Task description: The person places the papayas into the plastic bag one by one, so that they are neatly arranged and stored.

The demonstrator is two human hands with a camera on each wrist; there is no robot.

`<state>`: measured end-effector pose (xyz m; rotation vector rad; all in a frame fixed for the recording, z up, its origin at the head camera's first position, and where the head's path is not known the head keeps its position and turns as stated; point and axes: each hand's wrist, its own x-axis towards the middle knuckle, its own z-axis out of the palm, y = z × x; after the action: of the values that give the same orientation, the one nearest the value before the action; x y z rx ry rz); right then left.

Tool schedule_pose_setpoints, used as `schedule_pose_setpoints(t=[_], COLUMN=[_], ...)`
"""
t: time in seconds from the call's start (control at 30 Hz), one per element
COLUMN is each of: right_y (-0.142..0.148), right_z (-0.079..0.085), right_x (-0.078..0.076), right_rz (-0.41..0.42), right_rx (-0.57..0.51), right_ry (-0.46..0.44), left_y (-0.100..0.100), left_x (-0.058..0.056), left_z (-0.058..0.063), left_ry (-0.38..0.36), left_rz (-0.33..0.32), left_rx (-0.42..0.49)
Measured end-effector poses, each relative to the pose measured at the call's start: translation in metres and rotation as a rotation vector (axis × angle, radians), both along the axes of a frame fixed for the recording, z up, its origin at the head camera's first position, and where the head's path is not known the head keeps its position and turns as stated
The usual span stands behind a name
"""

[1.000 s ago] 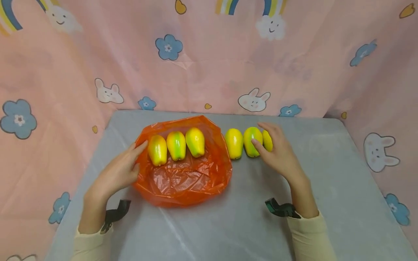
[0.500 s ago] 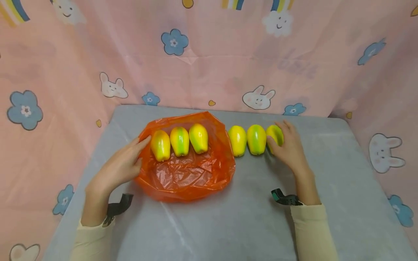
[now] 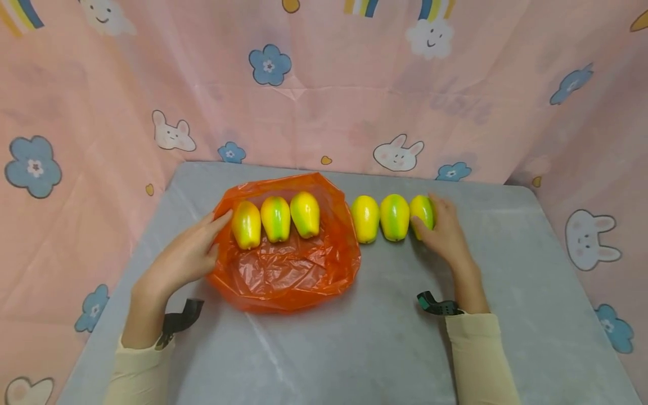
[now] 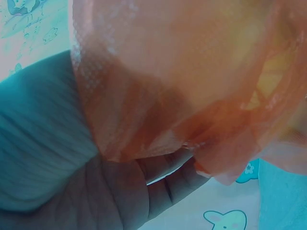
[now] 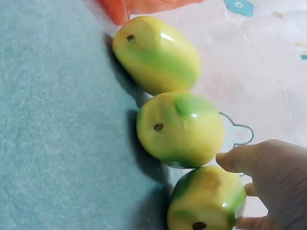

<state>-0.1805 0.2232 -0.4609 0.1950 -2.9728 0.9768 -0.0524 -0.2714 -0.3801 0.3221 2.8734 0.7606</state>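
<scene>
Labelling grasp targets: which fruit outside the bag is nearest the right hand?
The rightmost fruit, farthest from the orange bag: the right hand spans it; the other two lie farther left.

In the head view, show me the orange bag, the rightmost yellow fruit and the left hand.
Orange bag (image 3: 281, 273), head view, bare inside surface.
Rightmost yellow fruit (image 3: 423, 208), head view, upper skin.
Left hand (image 3: 183, 254), head view, back of hand.

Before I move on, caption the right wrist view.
Right hand beside three yellow-green fruits in a row, orange bag beyond.
</scene>
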Motion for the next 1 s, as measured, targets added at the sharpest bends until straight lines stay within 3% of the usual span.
schedule_pose_setpoints(t=[0.7,1.0], right_y=[0.005,0.004], right_z=[0.013,0.014], right_x=[0.004,0.006], right_rz=[-0.097,-0.127], right_rx=[0.062,0.040], right_ry=[-0.096,-0.034], left_y=[0.000,-0.002], left_x=[-0.002,-0.001], left_z=[-0.001,-0.002], left_ry=[0.026,0.019], left_rz=[-0.019,-0.019], left_rx=[-0.020,0.002])
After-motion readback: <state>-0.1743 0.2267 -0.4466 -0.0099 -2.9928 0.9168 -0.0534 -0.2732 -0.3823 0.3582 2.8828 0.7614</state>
